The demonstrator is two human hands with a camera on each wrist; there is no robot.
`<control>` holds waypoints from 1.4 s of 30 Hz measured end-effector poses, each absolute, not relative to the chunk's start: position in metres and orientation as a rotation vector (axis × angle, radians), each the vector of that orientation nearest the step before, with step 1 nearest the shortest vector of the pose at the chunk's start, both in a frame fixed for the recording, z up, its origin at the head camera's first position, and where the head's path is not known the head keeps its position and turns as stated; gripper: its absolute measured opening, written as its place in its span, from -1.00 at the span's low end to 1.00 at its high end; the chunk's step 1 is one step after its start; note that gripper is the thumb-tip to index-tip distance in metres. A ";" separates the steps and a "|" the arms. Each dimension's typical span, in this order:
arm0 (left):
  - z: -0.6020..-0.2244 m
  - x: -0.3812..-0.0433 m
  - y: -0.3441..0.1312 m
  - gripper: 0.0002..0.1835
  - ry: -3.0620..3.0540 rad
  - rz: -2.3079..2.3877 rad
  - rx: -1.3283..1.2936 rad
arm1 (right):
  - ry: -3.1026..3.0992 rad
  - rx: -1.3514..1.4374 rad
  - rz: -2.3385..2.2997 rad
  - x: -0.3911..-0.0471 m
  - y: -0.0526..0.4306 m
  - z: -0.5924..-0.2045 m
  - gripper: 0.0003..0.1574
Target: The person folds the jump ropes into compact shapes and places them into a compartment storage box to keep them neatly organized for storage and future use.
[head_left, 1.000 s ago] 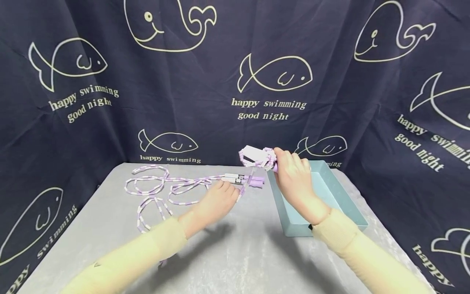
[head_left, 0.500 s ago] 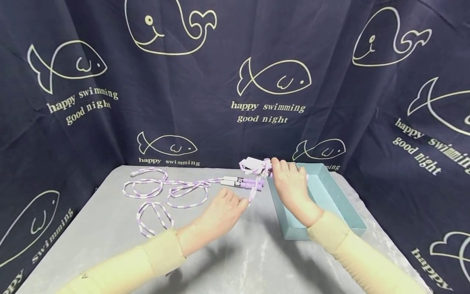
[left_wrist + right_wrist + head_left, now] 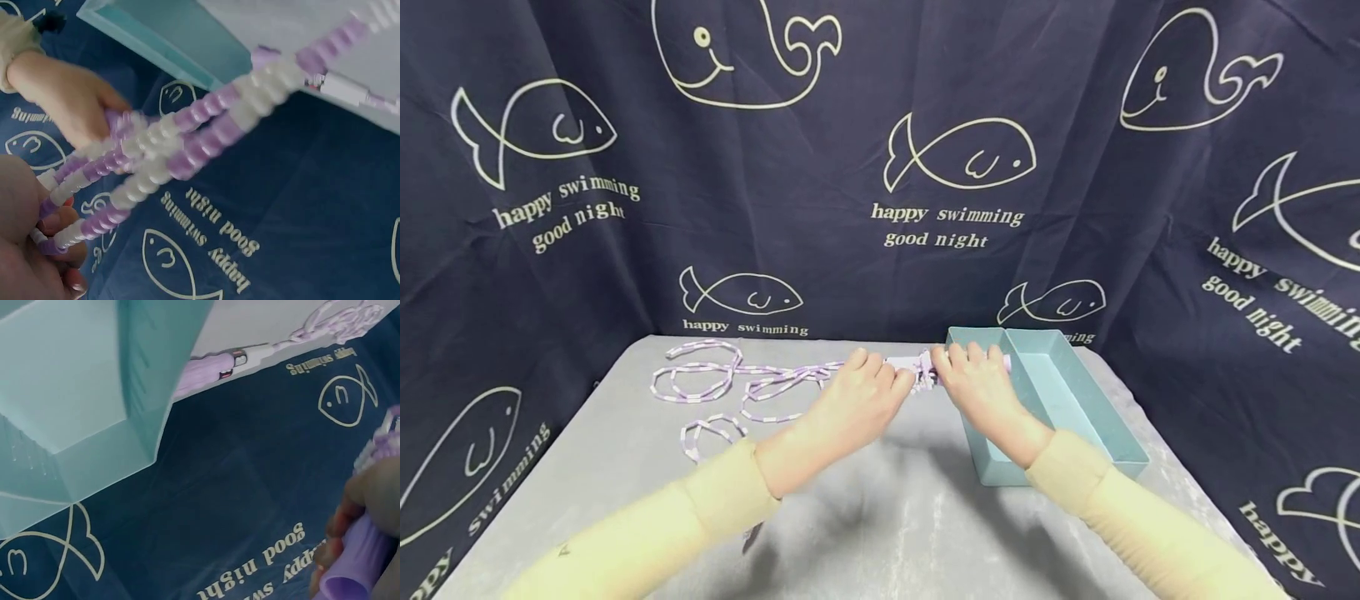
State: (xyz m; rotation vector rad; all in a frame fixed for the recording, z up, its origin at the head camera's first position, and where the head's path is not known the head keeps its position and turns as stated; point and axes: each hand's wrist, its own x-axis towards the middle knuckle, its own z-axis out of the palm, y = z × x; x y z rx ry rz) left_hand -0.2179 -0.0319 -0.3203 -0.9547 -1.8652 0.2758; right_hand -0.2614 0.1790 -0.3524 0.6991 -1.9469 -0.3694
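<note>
My right hand grips the purple handle of a beaded jump rope, the handle's open end showing past the fingers. Purple and white beaded strands run from my left hand, whose fingers curl round them in the left wrist view. Between the two hands a bunched part of this rope is wrapped close to the handle. Another jump rope lies looped on the table at the left, its purple handles visible in the right wrist view but hidden by my left hand in the head view.
A teal box stands on the right of the grey table, with an inner wall along its length; my right hand is over its left part. A beaded loop lies by my left sleeve. A dark blue printed curtain surrounds the table.
My right hand has come down and slightly left with the handle. My left hand has shifted a little up and right, and the rope between them now lies level instead of hanging.
</note>
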 end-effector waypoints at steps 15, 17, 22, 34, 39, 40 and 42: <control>-0.312 -0.246 -0.039 -0.81 -1.826 0.338 -0.940 | -1.943 1.074 -0.446 -0.250 0.178 -0.356 -0.76; -0.312 -0.255 -0.043 -0.83 -1.828 0.316 -0.935 | -1.965 1.108 -0.461 -0.248 0.177 -0.355 -0.72; -0.317 -0.276 -0.051 -0.88 -1.798 0.277 -0.951 | -1.972 1.206 -0.513 -0.241 0.171 -0.350 -0.66; -0.330 -0.299 -0.063 -0.76 -1.811 0.242 -1.027 | -1.883 1.350 -0.498 -0.241 0.171 -0.348 -0.64; -0.334 -0.304 -0.064 -0.80 -1.832 0.248 -1.027 | -1.738 1.356 -0.377 -0.241 0.168 -0.344 -0.64; -0.335 -0.305 -0.064 -0.80 -1.848 0.253 -1.024 | -1.705 1.352 -0.345 -0.241 0.168 -0.343 -0.65; -0.337 -0.306 -0.065 -0.82 -1.881 0.272 -1.017 | -1.646 1.340 -0.279 -0.242 0.167 -0.339 -0.68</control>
